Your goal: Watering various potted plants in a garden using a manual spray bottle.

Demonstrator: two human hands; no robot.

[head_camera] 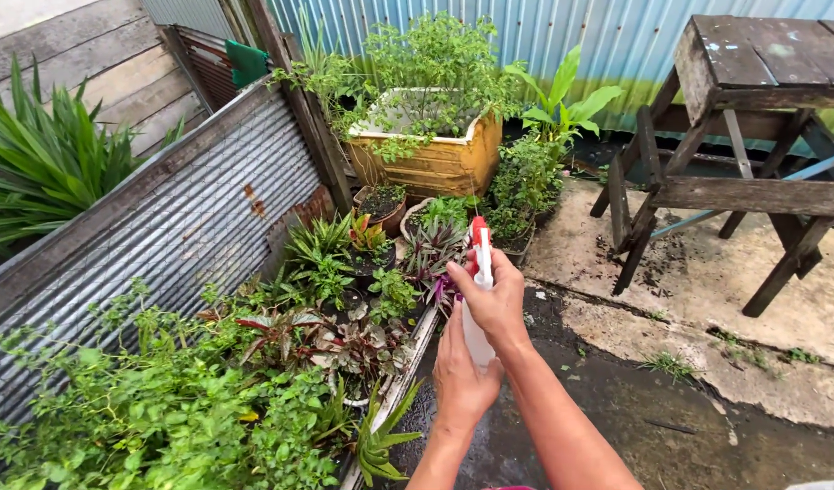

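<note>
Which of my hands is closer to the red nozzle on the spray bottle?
Right. Your right hand grips the neck of the spray bottle just under the red nozzle. Your left hand is lower down, against the bottle's base, farther from the nozzle.

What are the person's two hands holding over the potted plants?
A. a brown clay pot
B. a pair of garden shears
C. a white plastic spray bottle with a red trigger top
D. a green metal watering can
C: the right hand grips the neck of the white plastic spray bottle with a red trigger top, while the left hand supports its base.
</note>
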